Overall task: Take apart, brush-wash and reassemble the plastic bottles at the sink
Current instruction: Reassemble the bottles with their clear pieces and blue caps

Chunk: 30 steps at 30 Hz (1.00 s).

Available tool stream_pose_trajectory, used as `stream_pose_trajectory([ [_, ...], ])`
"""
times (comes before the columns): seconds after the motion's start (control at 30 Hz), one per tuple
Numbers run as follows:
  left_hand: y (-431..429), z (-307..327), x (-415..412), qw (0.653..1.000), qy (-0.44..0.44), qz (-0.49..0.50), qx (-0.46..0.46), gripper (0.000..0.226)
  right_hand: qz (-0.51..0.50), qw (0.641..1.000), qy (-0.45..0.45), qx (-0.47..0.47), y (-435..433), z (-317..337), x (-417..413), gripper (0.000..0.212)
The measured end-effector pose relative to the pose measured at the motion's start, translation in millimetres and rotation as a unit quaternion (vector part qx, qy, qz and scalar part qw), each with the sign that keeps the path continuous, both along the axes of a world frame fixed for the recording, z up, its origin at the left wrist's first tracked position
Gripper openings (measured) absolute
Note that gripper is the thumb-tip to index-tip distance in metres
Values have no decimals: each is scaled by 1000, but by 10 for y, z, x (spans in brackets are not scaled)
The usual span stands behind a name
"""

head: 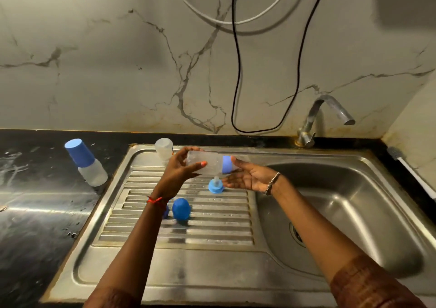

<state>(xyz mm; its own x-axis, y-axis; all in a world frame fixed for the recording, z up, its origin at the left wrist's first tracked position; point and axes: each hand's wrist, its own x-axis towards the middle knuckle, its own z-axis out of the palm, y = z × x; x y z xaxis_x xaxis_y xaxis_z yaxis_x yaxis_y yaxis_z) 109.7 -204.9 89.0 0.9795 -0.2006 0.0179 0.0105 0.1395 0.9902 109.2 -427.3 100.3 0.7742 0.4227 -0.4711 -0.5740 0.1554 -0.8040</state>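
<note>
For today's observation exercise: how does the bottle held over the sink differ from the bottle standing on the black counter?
The held bottle lies sideways in the air, gripped by the left hand; the counter bottle stands untouched on the counter. The held bottle shows only a blue ring at its neck; the counter bottle wears a tall blue cap. Both have clear plastic bodies with blue fittings.

Red wrist thread (154, 200); silver bracelet (271, 183); brown sleeves (368, 284).

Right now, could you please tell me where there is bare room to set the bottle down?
Free: the drainboard ribs nearer than the blue cap, and the basin. Crowded: farther back, round that cap, the teat ring and the left hand.
</note>
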Motion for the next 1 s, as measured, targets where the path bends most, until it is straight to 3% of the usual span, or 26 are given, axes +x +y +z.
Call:
stream_pose_trajectory([
  [0.1,384,41,-13,993,26,92,-63,30,21,999,-39,-14,305,-154,69,39],
  [0.17,665,-4,-39,991,21,124,-54,32,36,980,-122,-156,597,-257,81,37],
  [0.23,877,-83,-64,987,27,148,-50,31,70,928,-214,-296,940,-366,67,47],
  [0.33,1034,-191,-82,981,41,183,-51,31,152,835,-334,-411,1425,-560,44,61],
  [0.4,1102,-252,-94,977,47,205,-44,30,208,764,-395,-466,1664,-666,24,65],
  [0.5,1148,-291,-123,972,54,223,-46,29,245,712,-443,-487,1884,-729,-42,58],
  [0.6,1179,-277,-112,970,50,233,-45,29,218,734,-453,-457,1939,-743,-73,47],
  [0.73,1101,-188,-34,971,39,225,-75,26,132,851,-394,-320,1611,-424,-52,49],
  [0.83,907,-114,53,978,39,188,-82,27,90,905,-325,-259,1094,-31,2,36],
  [0.93,576,-86,150,982,59,151,-101,34,19,918,-305,-253,443,250,88,9],
  [1.0,310,-69,205,984,68,128,-106,35,-48,918,-299,-256,-18,417,93,6],
])
